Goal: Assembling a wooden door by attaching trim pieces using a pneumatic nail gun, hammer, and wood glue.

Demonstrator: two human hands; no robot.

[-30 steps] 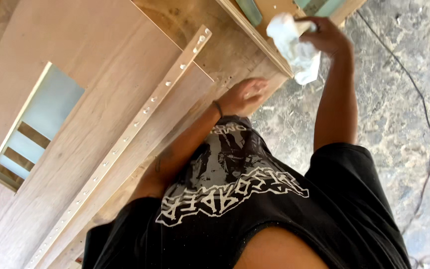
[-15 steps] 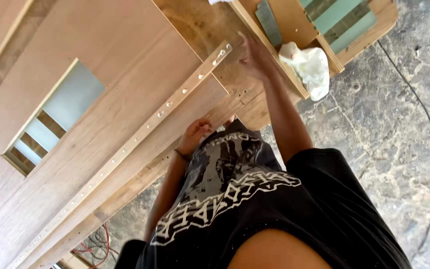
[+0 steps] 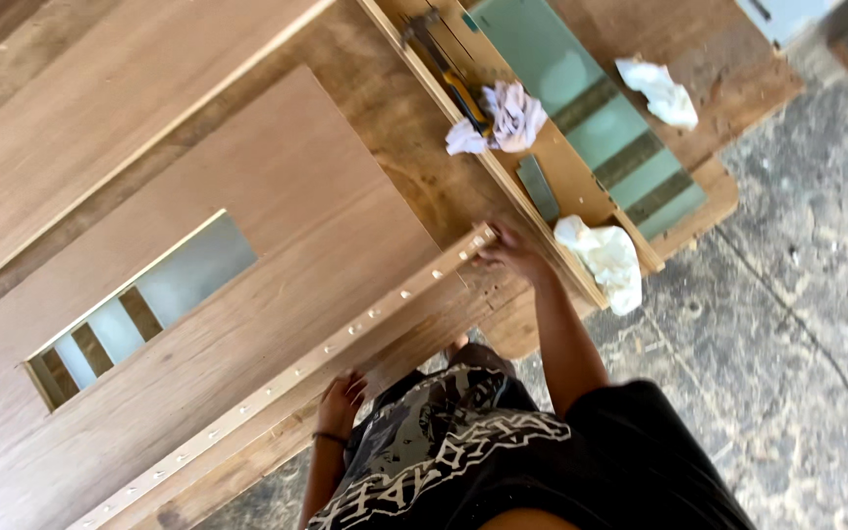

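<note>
the right hand (image 3: 510, 250) has its grip on the far end of a long pale wooden strip (image 3: 296, 378) dotted with screws, which lies along the near edge of the wooden door panel (image 3: 277, 245) on the tabletop (image 3: 385, 118). the left hand (image 3: 341, 400) rests on the strip lower down, its grip hard to tell. a crumpled white rag (image 3: 606, 260) sits just beside the right hand.

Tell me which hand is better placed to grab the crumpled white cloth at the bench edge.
Probably the right hand: it sits at the end of the drilled wooden strip, close beside the white cloth. The left hand is farther down that strip, near the torso.
</note>
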